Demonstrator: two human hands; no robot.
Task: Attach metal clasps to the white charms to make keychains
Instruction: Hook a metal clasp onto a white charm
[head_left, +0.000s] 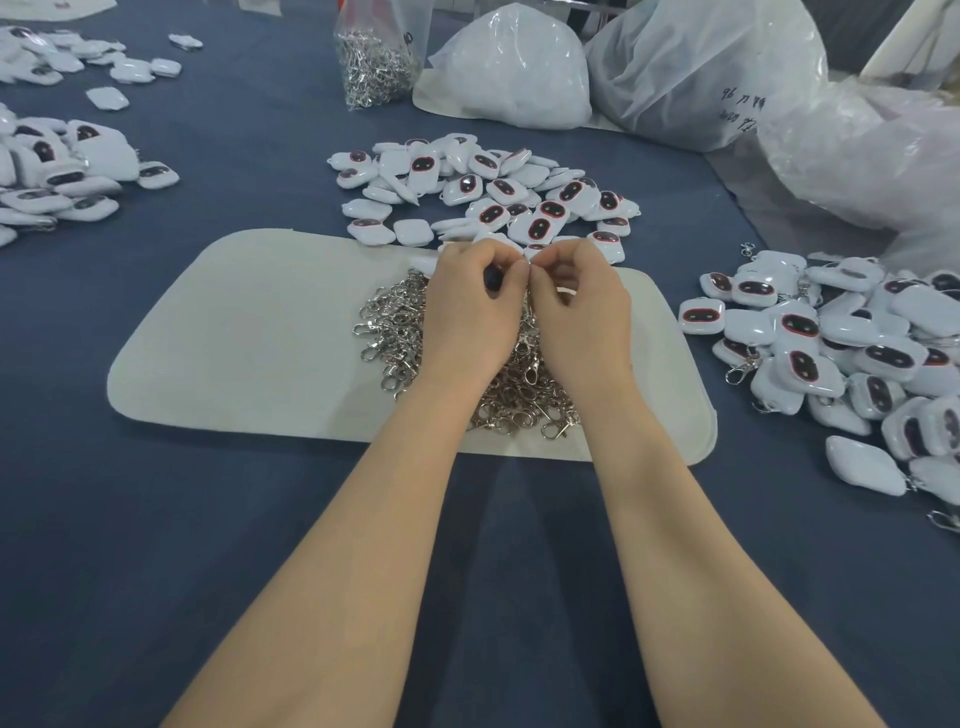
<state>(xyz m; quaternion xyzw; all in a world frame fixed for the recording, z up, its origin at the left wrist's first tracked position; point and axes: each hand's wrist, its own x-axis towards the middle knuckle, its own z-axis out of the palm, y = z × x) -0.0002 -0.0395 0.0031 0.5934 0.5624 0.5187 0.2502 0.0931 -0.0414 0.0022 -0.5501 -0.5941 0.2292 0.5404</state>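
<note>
My left hand and my right hand meet fingertip to fingertip over a heap of silver metal clasps on a pale mat. The left hand grips a dark, mostly hidden object. The right hand's fingers pinch something small at the same spot, and a clasp hangs below between the two hands. A pile of white charms with red-rimmed dark ovals lies just beyond my hands. What the fingertips hold is largely hidden.
White charms with clasps attached are heaped at the right. More charms lie at the far left. A clear bag of clasps and large plastic bags stand at the back on the blue cloth.
</note>
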